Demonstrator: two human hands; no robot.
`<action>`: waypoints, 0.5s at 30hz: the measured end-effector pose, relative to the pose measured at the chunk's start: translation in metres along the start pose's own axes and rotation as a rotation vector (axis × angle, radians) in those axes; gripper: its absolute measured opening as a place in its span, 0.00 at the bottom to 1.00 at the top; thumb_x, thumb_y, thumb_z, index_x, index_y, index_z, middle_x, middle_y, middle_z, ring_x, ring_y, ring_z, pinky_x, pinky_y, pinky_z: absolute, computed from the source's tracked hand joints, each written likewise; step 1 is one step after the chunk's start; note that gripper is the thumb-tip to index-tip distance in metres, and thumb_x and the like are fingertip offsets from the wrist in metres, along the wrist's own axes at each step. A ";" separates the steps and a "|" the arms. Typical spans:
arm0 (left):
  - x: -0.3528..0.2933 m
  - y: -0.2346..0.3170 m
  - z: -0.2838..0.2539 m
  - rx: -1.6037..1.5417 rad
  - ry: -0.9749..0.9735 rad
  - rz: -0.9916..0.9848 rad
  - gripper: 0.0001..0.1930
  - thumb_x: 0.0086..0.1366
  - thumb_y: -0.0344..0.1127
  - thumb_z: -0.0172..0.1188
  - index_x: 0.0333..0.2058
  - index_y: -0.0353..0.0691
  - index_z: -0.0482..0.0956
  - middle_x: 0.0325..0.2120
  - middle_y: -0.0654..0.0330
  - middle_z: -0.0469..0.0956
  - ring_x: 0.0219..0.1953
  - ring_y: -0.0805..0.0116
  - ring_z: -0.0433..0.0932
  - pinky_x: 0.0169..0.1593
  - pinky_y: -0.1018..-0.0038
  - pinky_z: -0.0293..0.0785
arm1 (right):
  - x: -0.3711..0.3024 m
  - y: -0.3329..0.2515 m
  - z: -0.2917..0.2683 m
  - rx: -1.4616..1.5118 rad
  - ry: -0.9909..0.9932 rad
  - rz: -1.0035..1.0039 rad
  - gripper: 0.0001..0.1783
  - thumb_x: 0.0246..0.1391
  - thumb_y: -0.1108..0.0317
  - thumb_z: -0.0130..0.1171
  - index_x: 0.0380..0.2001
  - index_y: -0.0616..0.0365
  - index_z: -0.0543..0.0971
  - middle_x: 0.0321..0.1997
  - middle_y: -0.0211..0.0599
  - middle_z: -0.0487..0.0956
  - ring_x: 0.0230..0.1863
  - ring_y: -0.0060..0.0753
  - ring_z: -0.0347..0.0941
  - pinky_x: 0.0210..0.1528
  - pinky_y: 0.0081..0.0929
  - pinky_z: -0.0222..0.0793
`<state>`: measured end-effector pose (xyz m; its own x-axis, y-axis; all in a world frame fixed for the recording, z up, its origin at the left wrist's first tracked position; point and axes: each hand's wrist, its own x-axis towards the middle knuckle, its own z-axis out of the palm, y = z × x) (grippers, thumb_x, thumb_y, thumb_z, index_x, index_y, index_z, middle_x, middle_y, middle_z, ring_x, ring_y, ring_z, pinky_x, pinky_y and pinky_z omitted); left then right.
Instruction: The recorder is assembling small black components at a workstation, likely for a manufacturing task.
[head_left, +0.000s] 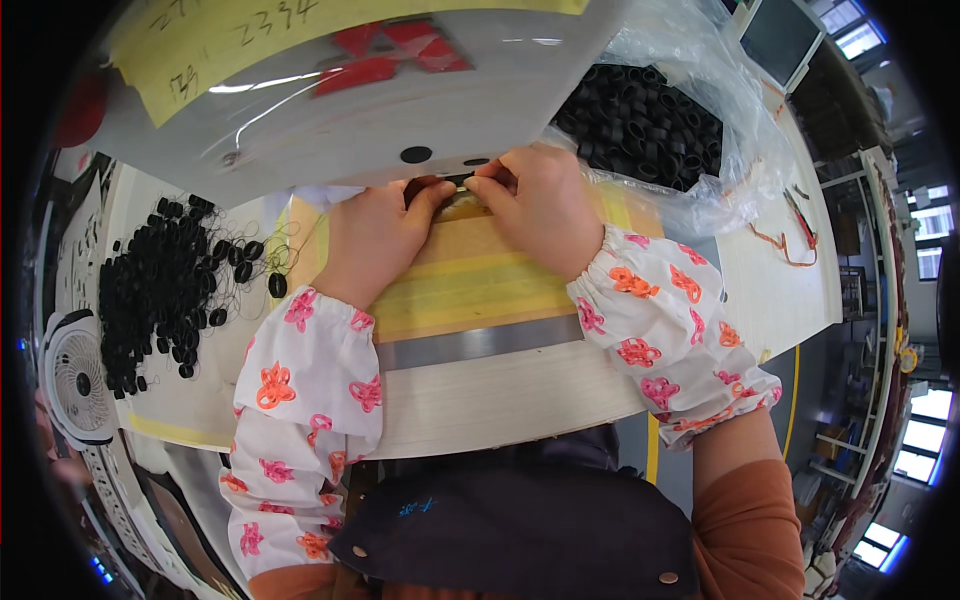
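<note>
My left hand [378, 238] and my right hand [545, 208] meet at the front lower edge of a grey machine housing [300, 140]. Both are closed, thumbs and fingertips pinched together almost touching. Between them shows a small dark piece with a pale strip, too small and too hidden to name. Beneath the hands lies a work surface covered with yellow tape [470, 280]. To the left is a heap of small black ring-shaped parts with thin wire tails [165, 290]. On the right, a clear plastic bag [745, 170] holds many short black tube rings [645, 125].
A white fan [78, 375] stands at the table's left edge. Near the right edge lie a small hand tool [803, 222] and an orange cord [780, 245]. The housing overhangs the hands. The pale table's front edge [500, 405] curves close to my dark apron [520, 530].
</note>
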<state>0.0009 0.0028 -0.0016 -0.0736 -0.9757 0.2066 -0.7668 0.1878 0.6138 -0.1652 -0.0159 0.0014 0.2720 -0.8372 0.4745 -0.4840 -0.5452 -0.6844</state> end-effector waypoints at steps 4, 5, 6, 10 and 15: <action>0.001 -0.005 -0.001 -0.046 -0.007 0.060 0.14 0.55 0.46 0.54 0.29 0.41 0.79 0.19 0.56 0.76 0.21 0.59 0.75 0.26 0.70 0.69 | 0.001 0.000 -0.001 0.017 -0.031 0.051 0.06 0.38 0.75 0.58 0.19 0.63 0.70 0.18 0.45 0.72 0.21 0.47 0.70 0.23 0.35 0.65; 0.000 -0.007 -0.001 -0.065 -0.005 0.080 0.14 0.55 0.46 0.54 0.29 0.41 0.79 0.19 0.55 0.76 0.21 0.59 0.75 0.26 0.70 0.69 | 0.002 -0.001 0.000 0.008 -0.037 0.050 0.07 0.38 0.74 0.58 0.18 0.63 0.70 0.17 0.45 0.72 0.21 0.47 0.70 0.23 0.34 0.64; 0.001 -0.006 0.000 -0.067 -0.006 0.082 0.14 0.55 0.46 0.54 0.29 0.41 0.79 0.19 0.55 0.76 0.21 0.59 0.75 0.26 0.70 0.69 | 0.002 0.000 -0.001 0.005 -0.036 0.052 0.07 0.38 0.74 0.58 0.18 0.63 0.70 0.17 0.45 0.72 0.21 0.47 0.70 0.23 0.34 0.64; 0.000 -0.002 -0.004 -0.111 -0.043 -0.041 0.13 0.55 0.45 0.55 0.28 0.40 0.78 0.19 0.55 0.76 0.22 0.61 0.75 0.27 0.72 0.69 | 0.006 -0.003 -0.004 0.012 -0.082 0.120 0.08 0.37 0.73 0.60 0.17 0.63 0.71 0.17 0.44 0.73 0.20 0.44 0.70 0.22 0.32 0.65; 0.000 -0.001 -0.007 -0.136 -0.056 -0.097 0.14 0.55 0.44 0.56 0.29 0.38 0.78 0.21 0.58 0.77 0.23 0.64 0.75 0.28 0.73 0.68 | 0.008 -0.003 -0.004 -0.029 -0.099 0.139 0.11 0.37 0.68 0.62 0.20 0.67 0.78 0.16 0.45 0.75 0.17 0.34 0.72 0.22 0.24 0.66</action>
<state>0.0065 0.0036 0.0032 -0.0422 -0.9940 0.1010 -0.6789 0.1026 0.7271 -0.1645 -0.0211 0.0095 0.2803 -0.9054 0.3188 -0.5463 -0.4235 -0.7226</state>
